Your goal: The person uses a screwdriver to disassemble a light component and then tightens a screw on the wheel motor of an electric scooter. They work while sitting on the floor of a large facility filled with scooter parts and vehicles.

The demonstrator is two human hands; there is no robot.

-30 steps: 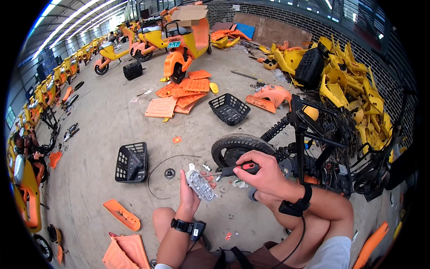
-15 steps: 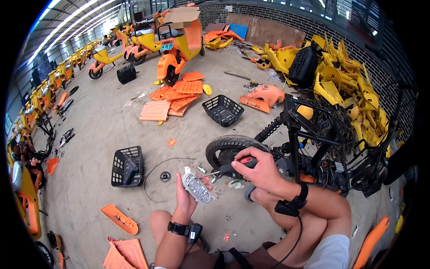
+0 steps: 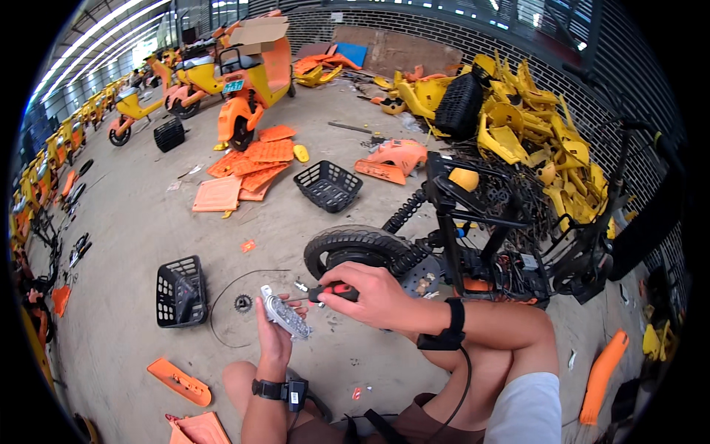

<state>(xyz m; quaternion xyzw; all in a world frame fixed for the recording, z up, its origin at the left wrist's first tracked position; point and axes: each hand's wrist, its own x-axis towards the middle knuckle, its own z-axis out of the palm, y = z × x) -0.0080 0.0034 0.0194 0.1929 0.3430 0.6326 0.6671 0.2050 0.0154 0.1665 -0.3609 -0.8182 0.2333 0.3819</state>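
Observation:
My left hand [image 3: 274, 333] holds a small oval part [image 3: 288, 314] with a silvery, clear-looking ridged face and a tab at its top. My right hand [image 3: 359, 296] grips a black and red screwdriver [image 3: 334, 291], whose shaft reaches left to the oval part; where its tip sits is hard to make out. Just behind both hands is the black rear wheel [image 3: 322, 240] of a stripped scooter frame [image 3: 473, 222] with a coil shock. A small toothed sprocket [image 3: 243, 303] and a thin curved cable [image 3: 220, 291] lie on the floor to the left.
Black baskets [image 3: 328, 185] [image 3: 181, 291] sit on the floor. Orange panels [image 3: 217, 194] lie ahead, another [image 3: 177, 379] near left, a long one [image 3: 603, 377] at right. Yellow bodywork [image 3: 510, 133] is heaped along the brick wall. Scooters [image 3: 259, 85] stand behind and along the left.
The view has swung rightward, shifting the surroundings left in the picture. My hands remain on the oval part and screwdriver; the part now appears tilted more edge-on.

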